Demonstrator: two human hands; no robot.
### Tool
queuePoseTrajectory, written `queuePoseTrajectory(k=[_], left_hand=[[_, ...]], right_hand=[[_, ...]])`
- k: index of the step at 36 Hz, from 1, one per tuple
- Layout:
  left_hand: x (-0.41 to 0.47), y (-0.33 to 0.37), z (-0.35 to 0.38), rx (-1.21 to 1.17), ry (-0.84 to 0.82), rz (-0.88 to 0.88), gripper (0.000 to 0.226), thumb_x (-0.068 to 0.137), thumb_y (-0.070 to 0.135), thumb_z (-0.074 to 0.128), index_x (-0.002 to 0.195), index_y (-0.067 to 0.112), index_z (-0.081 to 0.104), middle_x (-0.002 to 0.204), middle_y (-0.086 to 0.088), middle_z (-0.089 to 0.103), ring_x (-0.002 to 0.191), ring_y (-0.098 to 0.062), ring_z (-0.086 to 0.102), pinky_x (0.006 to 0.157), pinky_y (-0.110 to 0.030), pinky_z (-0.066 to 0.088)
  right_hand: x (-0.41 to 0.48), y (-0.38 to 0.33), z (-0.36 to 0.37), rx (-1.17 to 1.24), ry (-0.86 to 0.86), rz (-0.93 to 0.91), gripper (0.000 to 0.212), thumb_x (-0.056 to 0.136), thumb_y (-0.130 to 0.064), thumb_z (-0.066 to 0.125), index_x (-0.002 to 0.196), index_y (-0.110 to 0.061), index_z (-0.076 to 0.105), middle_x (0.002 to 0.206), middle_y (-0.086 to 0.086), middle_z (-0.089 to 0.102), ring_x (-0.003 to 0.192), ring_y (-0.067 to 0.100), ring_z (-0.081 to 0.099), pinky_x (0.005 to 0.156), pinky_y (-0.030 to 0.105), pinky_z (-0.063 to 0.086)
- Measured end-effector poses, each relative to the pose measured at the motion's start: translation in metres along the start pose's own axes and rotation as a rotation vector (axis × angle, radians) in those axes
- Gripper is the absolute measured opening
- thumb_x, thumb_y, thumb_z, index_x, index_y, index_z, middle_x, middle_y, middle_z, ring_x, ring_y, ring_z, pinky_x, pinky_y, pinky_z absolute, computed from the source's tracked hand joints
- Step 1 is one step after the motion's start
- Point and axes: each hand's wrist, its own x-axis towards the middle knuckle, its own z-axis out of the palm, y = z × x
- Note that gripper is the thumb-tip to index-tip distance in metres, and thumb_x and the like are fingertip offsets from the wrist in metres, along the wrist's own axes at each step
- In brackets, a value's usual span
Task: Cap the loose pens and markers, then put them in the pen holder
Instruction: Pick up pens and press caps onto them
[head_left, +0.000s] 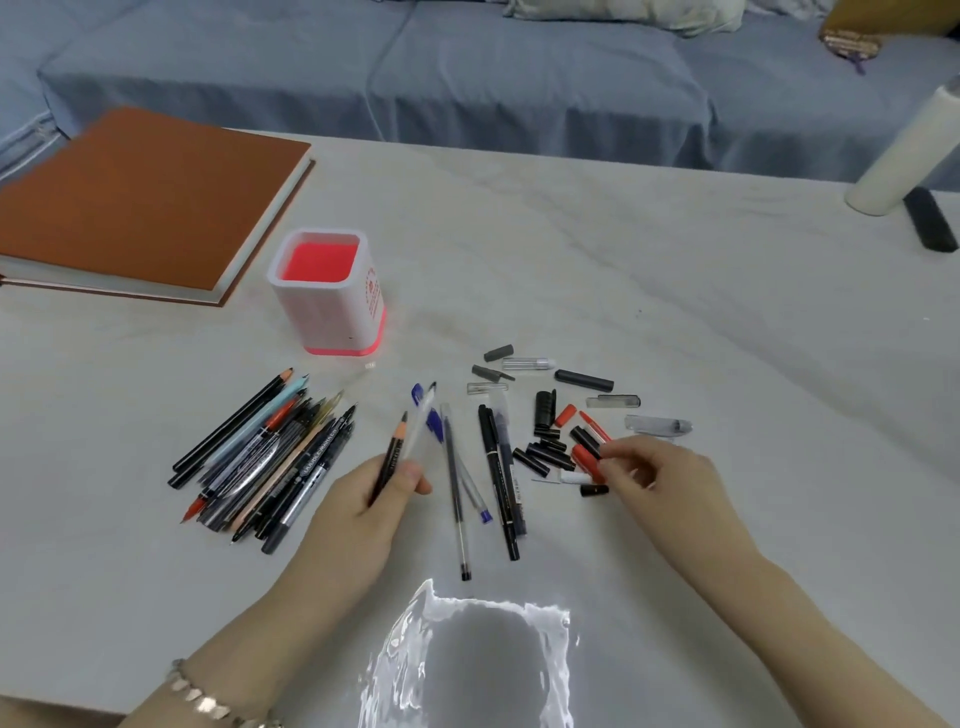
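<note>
**Hands among loose pens and caps**

My left hand (363, 501) grips a dark pen (390, 460) with an orange-brown tip. The thumb is curled over the barrel and the tip points away from me. A clear pen (422, 418) with a blue cap lies just beside it, and I cannot tell whether the same hand holds that one too.

My right hand (662, 480) is at the near edge of the scatter of caps (545, 434), its fingertips (610, 460) pinching a red cap (583, 457). Between my hands, a few loose pens (456, 493) and a black marker (500, 483) lie flat on the table (675, 291). A bigger heap of pens (265, 460) lies to the left of my left hand.

The pen holder (324, 319), white with a pink base and a pink inside, stands upright beyond that heap, near the corner of a brown notebook (140, 197). A white cylinder (904, 150) stands at the far right of the table.
</note>
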Motion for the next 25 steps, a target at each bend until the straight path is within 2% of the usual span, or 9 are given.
queuePoseTrajectory(k=[3, 5, 7, 12, 14, 16, 18, 22, 25], left_hand=[[0.003, -0.004, -0.001, 0.031, 0.019, 0.036, 0.028, 0.093, 0.028, 0.044, 0.073, 0.018, 0.061, 0.049, 0.005, 0.037, 0.049, -0.014, 0.035, 0.052, -0.03, 0.03], [0.004, -0.006, 0.001, 0.026, -0.003, 0.045, 0.028, 0.092, 0.031, 0.044, 0.072, 0.02, 0.06, 0.045, 0.006, 0.035, 0.043, -0.011, 0.032, 0.049, -0.029, 0.028], [0.004, -0.007, 0.003, 0.027, -0.021, 0.05, 0.029, 0.091, 0.035, 0.043, 0.07, 0.024, 0.06, 0.042, 0.007, 0.036, 0.041, -0.01, 0.031, 0.049, -0.029, 0.028], [0.003, -0.007, 0.006, 0.044, -0.023, 0.067, 0.031, 0.091, 0.039, 0.04, 0.07, 0.03, 0.061, 0.049, 0.007, 0.038, 0.046, -0.014, 0.034, 0.051, -0.03, 0.03], [0.004, -0.007, 0.005, 0.022, -0.002, 0.055, 0.031, 0.092, 0.037, 0.041, 0.07, 0.027, 0.062, 0.047, 0.008, 0.04, 0.045, -0.012, 0.034, 0.051, -0.029, 0.03], [0.005, -0.006, 0.004, -0.009, 0.007, 0.04, 0.031, 0.092, 0.034, 0.043, 0.07, 0.025, 0.062, 0.046, 0.01, 0.042, 0.042, -0.009, 0.033, 0.049, -0.028, 0.028], [0.005, -0.005, 0.003, -0.021, 0.014, 0.027, 0.031, 0.092, 0.033, 0.043, 0.071, 0.023, 0.062, 0.045, 0.012, 0.045, 0.04, -0.006, 0.034, 0.048, -0.027, 0.028], [0.005, -0.004, 0.002, -0.032, 0.048, 0.029, 0.031, 0.093, 0.031, 0.044, 0.07, 0.021, 0.063, 0.05, 0.009, 0.042, 0.039, -0.006, 0.032, 0.048, -0.026, 0.028], [0.004, -0.004, 0.001, -0.032, 0.068, 0.038, 0.031, 0.093, 0.03, 0.045, 0.07, 0.021, 0.063, 0.052, 0.005, 0.041, 0.039, -0.006, 0.031, 0.049, -0.026, 0.028]], right_hand=[[0.008, 0.017, -0.014, -0.214, 0.043, -0.007, 0.016, 0.086, -0.017, 0.058, 0.097, -0.016, 0.069, 0.074, -0.008, 0.058, 0.067, 0.009, 0.051, 0.065, 0.02, 0.036], [0.014, 0.025, -0.02, -0.279, 0.043, 0.019, 0.015, 0.086, -0.018, 0.058, 0.095, -0.014, 0.069, 0.074, -0.007, 0.057, 0.069, 0.014, 0.051, 0.067, 0.025, 0.037], [0.019, 0.028, -0.021, -0.327, -0.006, 0.051, 0.014, 0.085, -0.022, 0.059, 0.092, -0.014, 0.069, 0.078, -0.004, 0.06, 0.074, 0.018, 0.054, 0.066, 0.027, 0.04], [0.026, 0.027, -0.013, -0.43, -0.118, 0.036, 0.02, 0.086, -0.029, 0.058, 0.101, -0.017, 0.065, 0.096, 0.0, 0.059, 0.086, 0.017, 0.054, 0.072, 0.027, 0.041], [0.028, 0.024, -0.007, -0.494, -0.144, 0.022, 0.019, 0.088, -0.03, 0.054, 0.092, -0.015, 0.064, 0.097, 0.003, 0.059, 0.087, 0.022, 0.056, 0.068, 0.028, 0.04], [0.03, 0.021, -0.004, -0.523, -0.141, 0.021, 0.021, 0.088, -0.03, 0.052, 0.076, -0.014, 0.057, 0.088, 0.004, 0.055, 0.079, 0.024, 0.054, 0.06, 0.028, 0.037], [0.032, 0.02, -0.004, -0.505, -0.133, 0.039, 0.024, 0.086, -0.028, 0.053, 0.068, -0.013, 0.054, 0.079, 0.006, 0.056, 0.074, 0.025, 0.054, 0.054, 0.027, 0.036], [0.034, 0.022, -0.006, -0.27, -0.126, 0.083, 0.017, 0.082, -0.032, 0.059, 0.076, -0.017, 0.064, 0.074, -0.004, 0.063, 0.076, 0.017, 0.058, 0.065, 0.028, 0.044], [0.035, 0.02, -0.006, -0.256, -0.124, 0.047, 0.015, 0.082, -0.033, 0.06, 0.078, -0.019, 0.064, 0.072, -0.006, 0.061, 0.073, 0.014, 0.055, 0.063, 0.025, 0.04]])
